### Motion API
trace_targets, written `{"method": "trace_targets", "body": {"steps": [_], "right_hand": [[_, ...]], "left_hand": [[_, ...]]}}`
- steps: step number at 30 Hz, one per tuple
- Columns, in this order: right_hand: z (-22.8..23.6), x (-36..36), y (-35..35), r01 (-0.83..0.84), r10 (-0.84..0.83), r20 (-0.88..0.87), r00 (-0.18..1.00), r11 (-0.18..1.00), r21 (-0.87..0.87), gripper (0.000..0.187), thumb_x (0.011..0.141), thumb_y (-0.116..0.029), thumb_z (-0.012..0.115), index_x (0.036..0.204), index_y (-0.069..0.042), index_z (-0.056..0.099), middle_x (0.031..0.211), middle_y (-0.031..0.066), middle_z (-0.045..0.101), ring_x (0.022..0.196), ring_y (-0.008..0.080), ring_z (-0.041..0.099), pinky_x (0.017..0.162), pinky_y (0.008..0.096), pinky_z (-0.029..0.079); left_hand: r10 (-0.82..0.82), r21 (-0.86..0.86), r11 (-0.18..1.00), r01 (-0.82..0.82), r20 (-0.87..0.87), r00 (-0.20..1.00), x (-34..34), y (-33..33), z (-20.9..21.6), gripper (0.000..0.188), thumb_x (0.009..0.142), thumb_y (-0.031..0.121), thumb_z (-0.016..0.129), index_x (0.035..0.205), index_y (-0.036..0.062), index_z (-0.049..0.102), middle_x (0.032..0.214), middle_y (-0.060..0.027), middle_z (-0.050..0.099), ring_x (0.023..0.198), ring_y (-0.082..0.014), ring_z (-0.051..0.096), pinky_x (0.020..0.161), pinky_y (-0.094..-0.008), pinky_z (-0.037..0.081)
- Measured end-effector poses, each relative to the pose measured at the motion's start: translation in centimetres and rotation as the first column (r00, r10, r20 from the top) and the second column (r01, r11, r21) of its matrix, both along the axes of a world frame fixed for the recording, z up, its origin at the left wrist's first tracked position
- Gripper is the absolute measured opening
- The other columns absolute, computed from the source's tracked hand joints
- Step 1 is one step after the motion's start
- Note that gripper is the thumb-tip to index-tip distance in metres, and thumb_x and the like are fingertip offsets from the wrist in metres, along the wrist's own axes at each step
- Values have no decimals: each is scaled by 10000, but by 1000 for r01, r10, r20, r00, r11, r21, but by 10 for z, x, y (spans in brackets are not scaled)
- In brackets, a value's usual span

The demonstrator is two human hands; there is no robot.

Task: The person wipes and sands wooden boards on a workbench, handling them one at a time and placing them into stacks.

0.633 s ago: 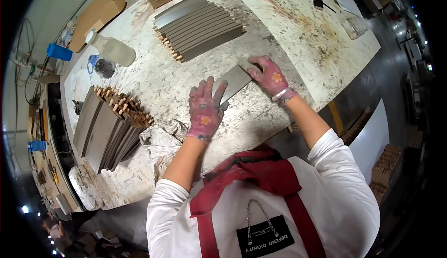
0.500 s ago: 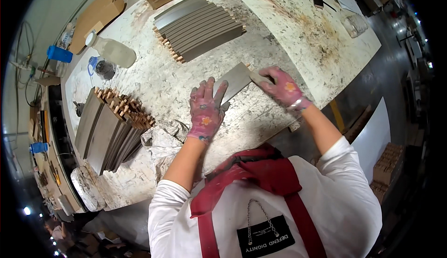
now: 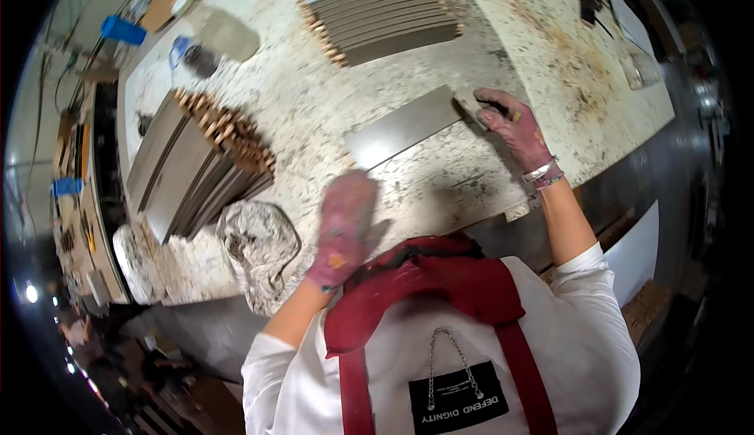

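Note:
A flat grey slat [image 3: 408,127] lies on the worktable [image 3: 306,133], with a small wooden peg at its left end. My right hand [image 3: 514,129], in a stained pink glove, is just past the slat's right end. Its fingers are curled in a pinch around a thin, dark flat piece [image 3: 470,115] whose kind I cannot make out. Nearer my body, my left hand [image 3: 345,219] is off the slat, in a matching glove; motion smears its fingers, and no object shows in it.
Stacked grey slats with wooden pegs [image 3: 381,19] sit at the far middle. Another pegged stack [image 3: 184,172] leans at the left, beside a crumpled whitish cloth [image 3: 255,239]. A cloudy bottle [image 3: 224,33], a small dark jar [image 3: 200,60] and a blue cup [image 3: 123,30] stand far left.
My left hand has come off the slat and back toward my body. My right hand has shifted right, away from the slat's end. The whole slat is now uncovered.

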State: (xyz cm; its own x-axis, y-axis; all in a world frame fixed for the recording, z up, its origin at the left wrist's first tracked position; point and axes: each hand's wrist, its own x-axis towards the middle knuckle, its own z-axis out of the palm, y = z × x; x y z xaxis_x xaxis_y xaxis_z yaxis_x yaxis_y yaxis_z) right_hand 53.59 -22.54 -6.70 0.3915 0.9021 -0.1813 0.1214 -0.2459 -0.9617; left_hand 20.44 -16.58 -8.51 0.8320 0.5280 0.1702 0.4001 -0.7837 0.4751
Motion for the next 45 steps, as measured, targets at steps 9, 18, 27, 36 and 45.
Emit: {"method": "trace_targets", "body": {"steps": [9,18,27,36,45], "right_hand": [[8,-90,98,-813,504,775,381,581,23,299,862,-148,648,1160,-144,657,1164,116,604,1032,338,603,886,416,501],[-7,-105,130,-908,663,743,87,360,-214,268,857,-191,610,1121,-182,659,1132,123,612,1037,334,622,839,425,525],[-29,-73,143,-547,327,625,709,814,195,324,873,-194,659,1178,-83,650,1139,159,610,1060,308,611,931,382,491],[-80,-53,108,-143,46,237,970,902,408,343,871,-159,702,1187,-38,646,1137,125,605,1039,262,602,932,327,471],[-71,-56,106,-198,69,332,941,906,374,346,865,-205,706,1180,-72,653,1129,120,617,1051,290,637,899,343,502]], "left_hand": [[-9,7,1000,8,74,997,95,-3,-61,695,794,408,718,1356,50,519,1387,-174,501,1289,-358,463,1114,-504,340],[22,2,1000,-23,85,996,92,-9,-69,733,829,504,646,1396,65,495,1409,-170,488,1357,-360,406,1150,-520,287],[73,-58,996,-67,110,991,78,1,-38,871,706,442,788,1399,25,462,1429,-188,447,1379,-380,369,1149,-515,289],[278,-4,960,-278,-12,960,4,3,-12,628,779,200,770,1308,-24,516,1270,-226,580,1210,-391,538,1045,-475,417],[544,-49,839,-542,31,838,36,36,-39,522,851,204,679,1334,60,549,1144,-190,619,1055,-357,585,936,-446,464]]}}
